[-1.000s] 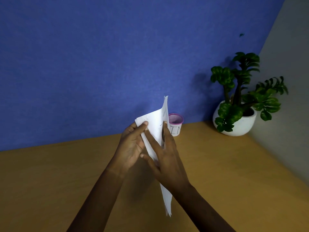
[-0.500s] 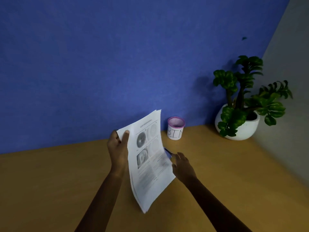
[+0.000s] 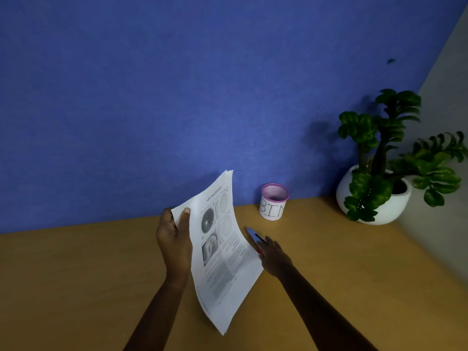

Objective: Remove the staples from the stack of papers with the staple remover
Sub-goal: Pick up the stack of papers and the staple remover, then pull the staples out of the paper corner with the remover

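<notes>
The left hand grips the white stack of printed papers by its left edge, thumb in front, holding it up above the brown wooden table. The right hand closes its fingers on the small blue staple remover, just right of the papers. I see no staple here. I think the next move is finding one and sliding the tool under it. A white cup with a pink rim marked BIN stands farther back.

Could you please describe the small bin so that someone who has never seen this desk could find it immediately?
Follow the wooden desk back to the blue wall. The bin stands there, left of the potted plant. It alone has a pink mesh rim and a white label reading BIN.
</notes>
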Motion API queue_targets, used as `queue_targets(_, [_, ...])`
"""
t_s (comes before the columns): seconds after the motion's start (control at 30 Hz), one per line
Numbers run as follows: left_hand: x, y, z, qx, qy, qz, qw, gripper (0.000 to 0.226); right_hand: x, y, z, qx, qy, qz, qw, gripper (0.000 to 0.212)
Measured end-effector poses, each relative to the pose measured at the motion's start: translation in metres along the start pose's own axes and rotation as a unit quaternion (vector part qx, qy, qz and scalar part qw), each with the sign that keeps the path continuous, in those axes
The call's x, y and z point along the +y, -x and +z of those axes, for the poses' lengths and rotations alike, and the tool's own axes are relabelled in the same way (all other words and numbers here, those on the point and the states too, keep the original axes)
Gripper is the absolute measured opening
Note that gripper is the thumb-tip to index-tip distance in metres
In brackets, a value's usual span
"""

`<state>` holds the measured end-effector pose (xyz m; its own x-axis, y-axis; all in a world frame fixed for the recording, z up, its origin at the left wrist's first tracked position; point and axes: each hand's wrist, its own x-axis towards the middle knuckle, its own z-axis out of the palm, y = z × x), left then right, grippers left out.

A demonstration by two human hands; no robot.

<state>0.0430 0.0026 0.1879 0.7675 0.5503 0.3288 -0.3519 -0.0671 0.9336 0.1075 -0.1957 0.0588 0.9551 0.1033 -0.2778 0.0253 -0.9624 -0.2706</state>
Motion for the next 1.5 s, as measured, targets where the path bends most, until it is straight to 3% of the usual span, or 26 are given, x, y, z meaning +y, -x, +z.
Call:
queue_targets(0.23, [-0.009,-0.001,0.001,-0.01,-0.016,-0.038,0.999,0.011,0.002,-0.014,0.009,0.01,0.016,-0.004,1.0,0.043])
queue_targets(0.47, [-0.008,-0.001,-0.002,-0.035,0.013,-0.086,0.996,0.013,0.006,-0.009,0.017,0.093,0.07,0.009,0.993,0.033])
queue_targets(0.6, [-0.007,-0.002,-0.003,-0.043,0.006,-0.106,0.993,0.016,0.008,0.001,0.013,0.116,0.009,0.04,0.992,0.04])
queue_targets(0.7, [-0.001,0.0,-0.001,-0.054,0.008,-0.12,0.991,0.016,0.01,0.007,0.001,0.091,-0.166,0.09,0.978,0.039])
queue_targets(0.77, [0.004,0.004,0.001,-0.059,0.01,-0.112,0.992,0.012,0.011,0.019,-0.011,0.048,-0.362,0.16,0.917,0.038])
queue_targets(0.87, [0.011,0.011,0.004,-0.067,0.014,-0.103,0.992,0.014,0.008,0.043,-0.026,-0.033,-0.629,0.181,0.756,0.029])
queue_targets(1.0, [0.019,0.02,0.007,-0.074,0.017,-0.104,0.992,0.018,0.008,0.071,-0.044,-0.069,-0.744,0.113,0.655,0.015])
queue_targets(1.07, [0.022,0.023,0.008,-0.073,0.009,-0.101,0.992,0.018,0.007,0.082,-0.055,-0.077,-0.798,0.088,0.592,0.019])
queue_targets(1.13, [0.025,0.028,0.012,-0.078,0.001,-0.095,0.992,0.015,0.004,0.097,-0.07,-0.086,-0.822,0.048,0.56,0.034])
queue_targets(1.23, [0.031,0.036,0.018,-0.09,-0.01,-0.078,0.993,0.02,-0.008,0.122,-0.093,-0.11,-0.819,-0.023,0.563,0.049])
queue_targets(1.33, [0.038,0.044,0.023,-0.101,-0.017,-0.073,0.992,0.023,-0.022,0.143,-0.11,-0.101,-0.789,-0.056,0.603,0.031])
queue_targets(1.5, [0.053,0.055,0.024,-0.138,0.011,-0.086,0.987,0.016,-0.041,0.171,-0.123,-0.094,-0.742,-0.108,0.655,0.025])
